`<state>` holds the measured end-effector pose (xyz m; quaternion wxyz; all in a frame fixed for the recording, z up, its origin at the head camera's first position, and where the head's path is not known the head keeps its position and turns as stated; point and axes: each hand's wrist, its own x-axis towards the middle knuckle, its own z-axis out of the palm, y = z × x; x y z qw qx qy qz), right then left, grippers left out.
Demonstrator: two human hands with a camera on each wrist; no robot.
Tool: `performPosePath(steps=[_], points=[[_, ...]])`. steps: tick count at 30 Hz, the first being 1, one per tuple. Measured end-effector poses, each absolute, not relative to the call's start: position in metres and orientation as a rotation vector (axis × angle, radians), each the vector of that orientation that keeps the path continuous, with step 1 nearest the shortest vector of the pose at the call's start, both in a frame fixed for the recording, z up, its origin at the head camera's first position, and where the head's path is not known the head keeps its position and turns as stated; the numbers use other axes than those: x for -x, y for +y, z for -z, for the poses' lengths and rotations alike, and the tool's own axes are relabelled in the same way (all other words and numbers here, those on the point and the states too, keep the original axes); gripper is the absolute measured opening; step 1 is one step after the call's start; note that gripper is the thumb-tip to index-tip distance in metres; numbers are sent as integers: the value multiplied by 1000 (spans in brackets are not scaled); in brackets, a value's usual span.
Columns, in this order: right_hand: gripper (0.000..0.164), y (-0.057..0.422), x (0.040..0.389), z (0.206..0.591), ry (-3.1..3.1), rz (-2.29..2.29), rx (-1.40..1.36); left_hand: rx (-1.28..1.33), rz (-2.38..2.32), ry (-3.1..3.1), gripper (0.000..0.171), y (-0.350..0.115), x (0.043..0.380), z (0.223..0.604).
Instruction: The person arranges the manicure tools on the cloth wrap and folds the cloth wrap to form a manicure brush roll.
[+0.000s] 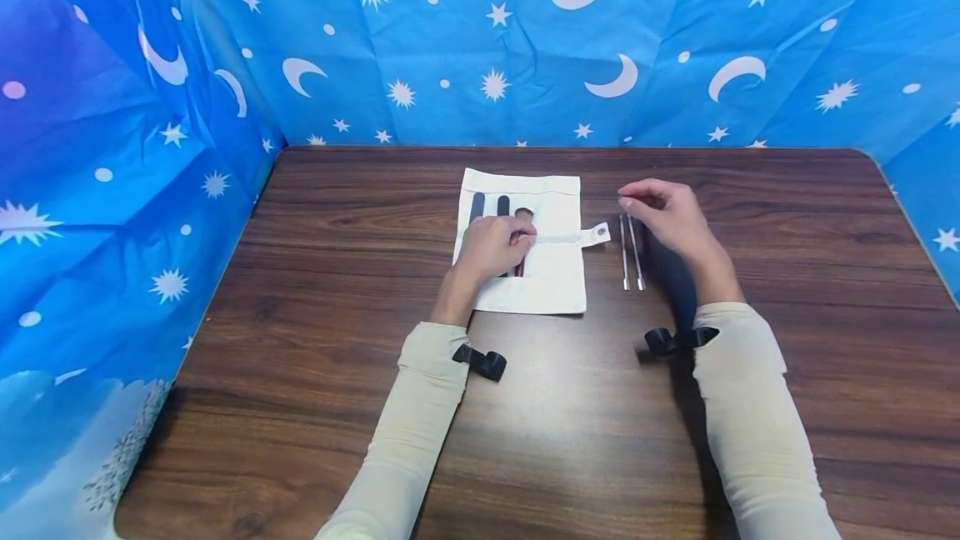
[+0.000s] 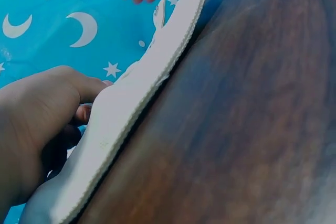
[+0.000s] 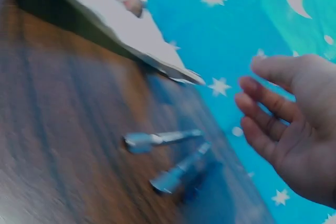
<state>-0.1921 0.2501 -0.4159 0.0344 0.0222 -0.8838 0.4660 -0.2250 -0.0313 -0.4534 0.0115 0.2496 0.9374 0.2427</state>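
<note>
A white fabric pouch (image 1: 551,290) lies unfolded on the table, with a band across its middle. Two dark, round-ended flat strips like nail files (image 1: 477,205) and a small makeup brush (image 1: 524,213) lie upon it. My left hand (image 1: 491,247) is over the pouch, its thumb and fingers pinching around the brush's middle, which they mostly cover. To the right, two slim silver rods with flared ends, like cuticle pushers (image 1: 632,252), lie side by side. Just above their far ends hovers my right hand (image 1: 675,215); in the right wrist view its loosely bent fingers (image 3: 268,121) hold nothing.
A tab with a metal snap (image 1: 600,232) sticks out from the pouch's right side towards the rods. The wooden table (image 1: 562,415) ends at a blue curtain (image 1: 525,48) with moons and stars. Each wrist wears a black strap mount (image 1: 483,362).
</note>
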Motion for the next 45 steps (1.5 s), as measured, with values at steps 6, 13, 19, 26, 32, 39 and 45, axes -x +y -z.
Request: performPosePath(steps=[6, 13, 19, 26, 32, 39, 45], points=[[35, 271, 184, 413, -2815, -1393, 123, -703, -791, 2910, 16, -30, 225, 454], [31, 275, 185, 417, -2985, -1238, 364, -648, -838, 2895, 14, -28, 225, 453], [30, 267, 188, 418, -3111, -1078, 482, -645, -827, 2881, 14, -27, 225, 454], [32, 263, 192, 418, -3132, -998, 533, -633, -813, 2884, 13, -26, 226, 455], [35, 259, 192, 421, -3103, -970, 544, -617, -823, 2880, 13, -27, 225, 455], [36, 258, 191, 426, -3000, -1037, 593, -628, -827, 2875, 13, -28, 225, 455], [40, 267, 192, 428, -2680, -1718, 436, -627, -826, 2877, 13, -28, 226, 455]])
